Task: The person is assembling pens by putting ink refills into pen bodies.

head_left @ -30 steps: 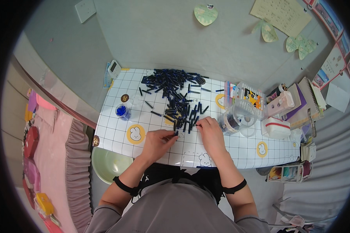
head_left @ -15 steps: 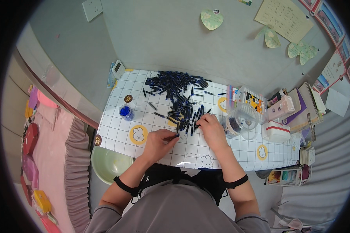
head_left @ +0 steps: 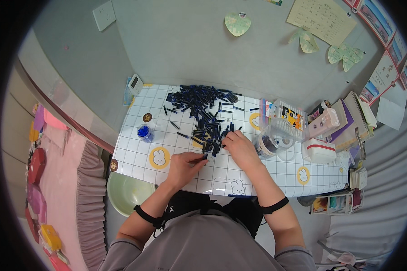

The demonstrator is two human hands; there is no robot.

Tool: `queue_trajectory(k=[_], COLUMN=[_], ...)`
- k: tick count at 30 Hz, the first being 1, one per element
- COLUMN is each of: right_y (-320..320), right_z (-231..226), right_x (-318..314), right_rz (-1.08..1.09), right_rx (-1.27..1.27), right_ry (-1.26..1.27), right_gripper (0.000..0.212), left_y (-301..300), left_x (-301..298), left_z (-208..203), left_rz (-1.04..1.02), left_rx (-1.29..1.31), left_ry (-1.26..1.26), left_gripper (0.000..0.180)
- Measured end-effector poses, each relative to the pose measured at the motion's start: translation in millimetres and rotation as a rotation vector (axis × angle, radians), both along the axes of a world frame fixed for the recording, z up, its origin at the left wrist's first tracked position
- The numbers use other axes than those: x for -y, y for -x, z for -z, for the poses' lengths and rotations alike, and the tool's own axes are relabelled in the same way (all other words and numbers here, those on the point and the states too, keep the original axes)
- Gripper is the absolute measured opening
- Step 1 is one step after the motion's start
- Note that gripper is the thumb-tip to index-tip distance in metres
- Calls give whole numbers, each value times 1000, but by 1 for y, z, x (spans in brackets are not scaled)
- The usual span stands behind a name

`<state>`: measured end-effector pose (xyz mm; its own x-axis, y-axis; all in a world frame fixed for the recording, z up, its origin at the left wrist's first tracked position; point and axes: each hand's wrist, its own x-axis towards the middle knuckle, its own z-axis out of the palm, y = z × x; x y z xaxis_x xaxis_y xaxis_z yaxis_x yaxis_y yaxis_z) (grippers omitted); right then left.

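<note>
A heap of small dark blue ink cartridges (head_left: pixel 196 98) lies at the back of the table, with a looser trail of cartridges (head_left: pixel 205 131) running toward me. At the near end of that trail, my left hand (head_left: pixel 185 168) is closed, thumb and finger pinching an ink cartridge (head_left: pixel 205 156). My right hand (head_left: pixel 239 148) sits at the trail's right side. Its fingertips are drawn together on a cartridge (head_left: pixel 224 145), mostly covered by the fingers. To the left stands a small clear jar (head_left: pixel 145 133) with bright blue pieces inside.
On the right, a large clear jar (head_left: pixel 267 147) holds dark pieces, beside a clear box (head_left: pixel 290 118) of pens. Behind these are a white-and-red pouch (head_left: pixel 319 151) and notebooks (head_left: pixel 350 119). A green basin (head_left: pixel 127 192) sits below the table's left front edge.
My right hand has shifted slightly left and up along the cartridges. My left hand keeps its pinch at nearly the same spot. The whole view has tilted a little.
</note>
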<state>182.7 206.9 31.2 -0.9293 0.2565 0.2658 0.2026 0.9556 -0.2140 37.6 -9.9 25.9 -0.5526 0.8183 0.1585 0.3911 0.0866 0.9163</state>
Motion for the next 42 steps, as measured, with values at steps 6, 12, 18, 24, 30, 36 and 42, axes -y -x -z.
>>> queue_trajectory(k=[6, 12, 18, 24, 30, 36, 42], right_y=[-19, -41, -45, -52, -55, -53, -53], right_z=[-12, -10, 17, 24, 20, 21, 22], right_x=[29, 64, 79, 80, 84, 86, 88], right_rz=[113, 137, 173, 167, 164, 143, 163], right_rx=[-197, -327, -402, -395, -366, -420, -441], right_ry=[274, 811, 955, 917, 830, 768, 765], right_gripper=[18, 18, 20, 21, 19, 20, 21], left_y=[3, -7, -15, -14, -14, -14, -13], left_x=[5, -4, -10, -9, -5, -3, -3], left_z=[-3, -7, 4, 5, 7, 8, 8], left_rz=[5, 118, 170, 223, 225, 230, 256], left_rx=[22, 108, 194, 92, -27, -73, -114], left_ry=[3, -17, -51, -73, -20, -47, -82], left_gripper=[21, 19, 18, 20, 21, 22, 23])
